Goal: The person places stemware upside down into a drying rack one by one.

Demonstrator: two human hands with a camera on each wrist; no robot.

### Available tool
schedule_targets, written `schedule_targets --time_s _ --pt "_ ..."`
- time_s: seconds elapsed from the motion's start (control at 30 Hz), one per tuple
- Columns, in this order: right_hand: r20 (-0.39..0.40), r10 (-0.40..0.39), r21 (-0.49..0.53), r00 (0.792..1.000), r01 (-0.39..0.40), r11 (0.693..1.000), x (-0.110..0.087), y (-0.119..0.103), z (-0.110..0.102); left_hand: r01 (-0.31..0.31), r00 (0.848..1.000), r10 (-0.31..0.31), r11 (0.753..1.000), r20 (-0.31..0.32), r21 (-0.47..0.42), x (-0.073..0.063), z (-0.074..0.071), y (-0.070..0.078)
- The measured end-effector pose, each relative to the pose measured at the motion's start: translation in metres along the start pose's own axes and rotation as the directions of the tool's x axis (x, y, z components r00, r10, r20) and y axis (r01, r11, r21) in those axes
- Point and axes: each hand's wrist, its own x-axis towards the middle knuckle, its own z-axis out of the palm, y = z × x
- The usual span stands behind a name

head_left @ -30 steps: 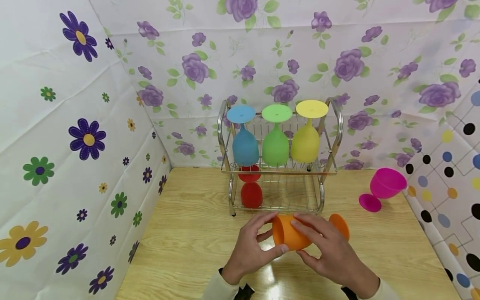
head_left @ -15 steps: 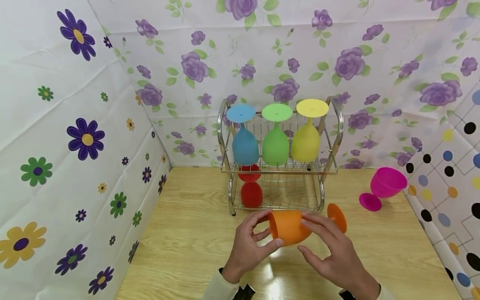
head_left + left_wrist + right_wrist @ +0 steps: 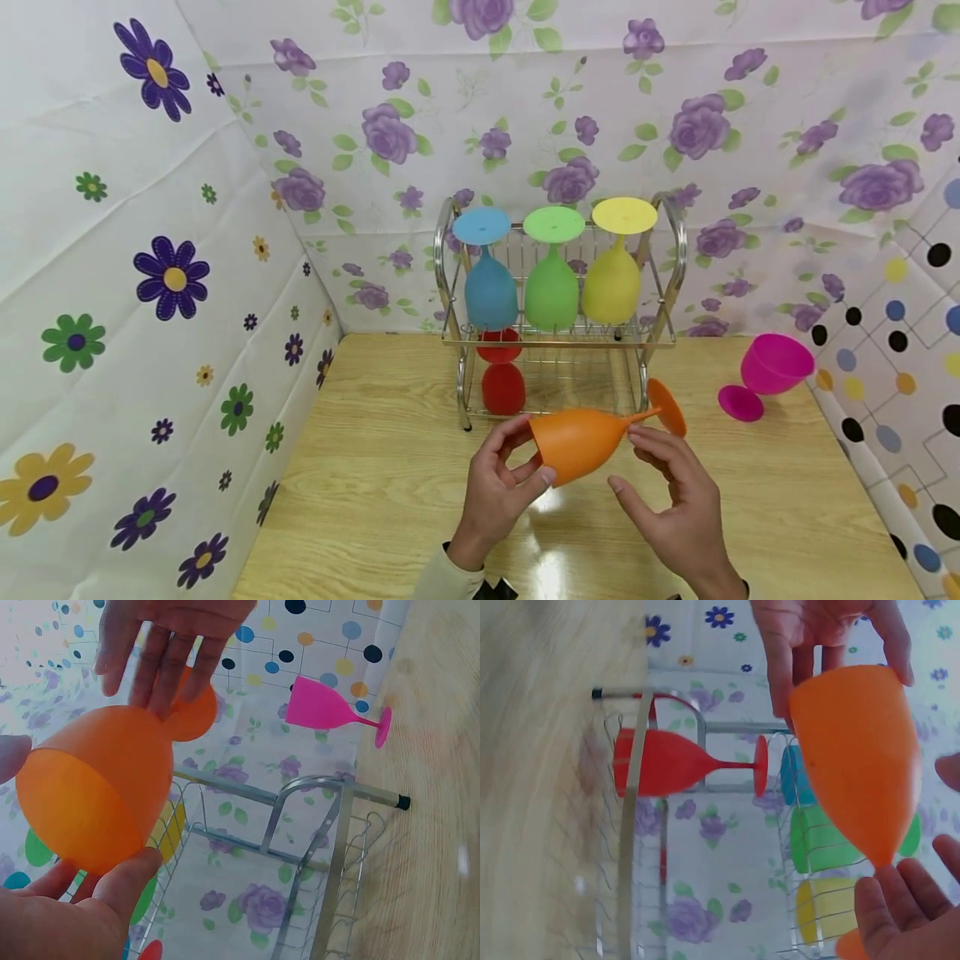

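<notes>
An orange goblet [image 3: 581, 443] is held on its side above the table, in front of the rack, its mouth facing left and its foot up to the right. My left hand [image 3: 504, 492] grips the rim, thumb on the near side and fingers on the far side. The fingertips of my right hand [image 3: 678, 508] touch the goblet where bowl meets stem; its thumb stands apart from the bowl. In the right wrist view the goblet [image 3: 862, 761] hangs from the left hand [image 3: 832, 634], with the right fingertips at its narrow end.
A two-tier metal rack [image 3: 558, 342] stands behind the hands. On its upper tier are upside-down blue [image 3: 491, 293], green [image 3: 551, 292] and yellow [image 3: 611, 289] goblets; a red goblet [image 3: 503, 390] is upside down below at left. A pink goblet [image 3: 776, 367] lies at right, near the dotted wall.
The goblet has risen slightly toward the rack and its foot has tilted upward. The right hand has slid from the bowl to the stem end and its grip has loosened. The left hand keeps the rim.
</notes>
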Motion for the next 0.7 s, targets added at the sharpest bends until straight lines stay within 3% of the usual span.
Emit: schedule_targets --time_s 0.13,0.27,0.47,0.6,0.7 --pt "-0.053 0.098 0.192 0.994 -0.086 0.978 -0.002 0.003 0.004 0.011 1.000 -0.013 0.996 -0.015 -0.086 -0.001 0.003 -0.002" --pt "-0.060 0.171 0.372 0.983 -0.137 0.918 0.000 0.006 0.006 0.045 0.999 -0.045 0.984 0.002 -0.172 -0.002 0.007 -0.001" --pt "0.045 0.295 0.518 0.955 -0.275 0.810 0.002 0.006 0.006 0.090 0.995 -0.070 0.945 0.074 -0.314 -0.004 0.013 -0.003" --pt "0.129 0.323 0.584 0.938 -0.335 0.740 0.001 0.005 0.009 0.102 0.990 -0.056 0.914 0.128 -0.392 -0.006 0.015 -0.006" --pt "0.157 0.342 0.610 0.927 -0.363 0.704 0.001 0.004 0.013 0.093 0.989 -0.037 0.911 0.144 -0.403 -0.006 0.015 -0.007"
